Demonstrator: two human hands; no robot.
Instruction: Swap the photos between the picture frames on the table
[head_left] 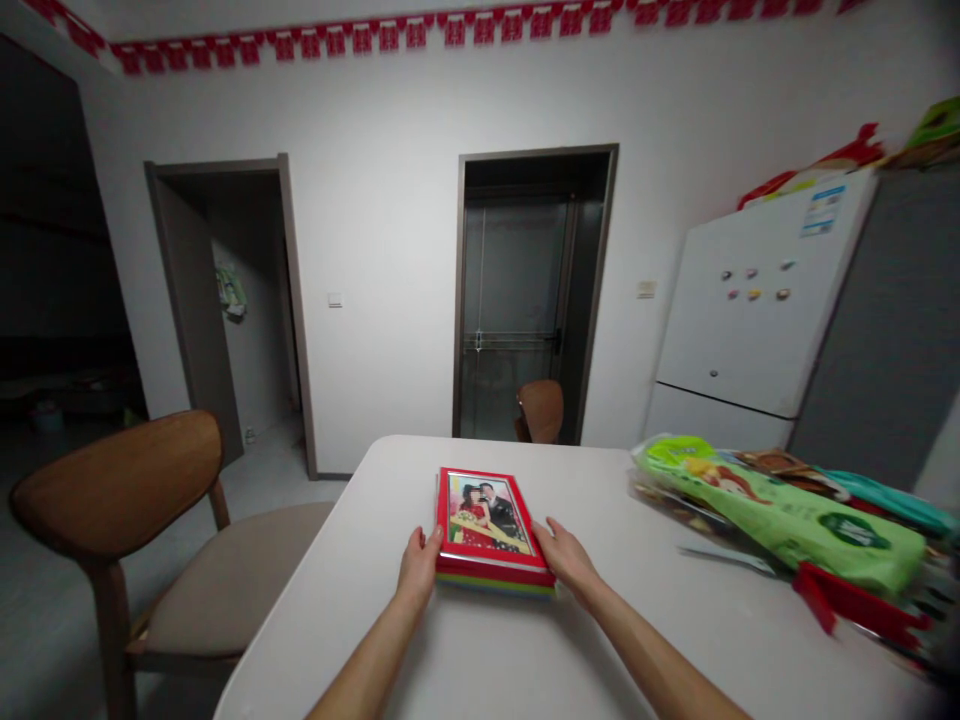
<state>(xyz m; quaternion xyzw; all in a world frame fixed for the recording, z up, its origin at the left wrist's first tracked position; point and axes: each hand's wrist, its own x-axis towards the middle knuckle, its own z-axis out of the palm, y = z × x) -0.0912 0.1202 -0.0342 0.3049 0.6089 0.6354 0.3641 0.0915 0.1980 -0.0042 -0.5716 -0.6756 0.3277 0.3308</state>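
A stack of flat rectangular pieces (496, 580) with red, green and blue edges is on or just above the white table (360, 530); I cannot tell which. Its top piece is a red photo frame (491, 515) with a picture of a couple. My left hand (420, 565) presses the stack's left side, thumb along the edge near the front corner. On the opposite side my right hand (566, 555) holds the right edge, its fingers partly hidden. Together the two hands grip the stack between them.
On the table's right lie a green plastic package (802, 520), a thin grey tool (727, 558) and a red object (847, 605). A wooden chair (127, 485) stands at left, another chair (541, 410) behind the table. A white fridge (742, 310) is at back right.
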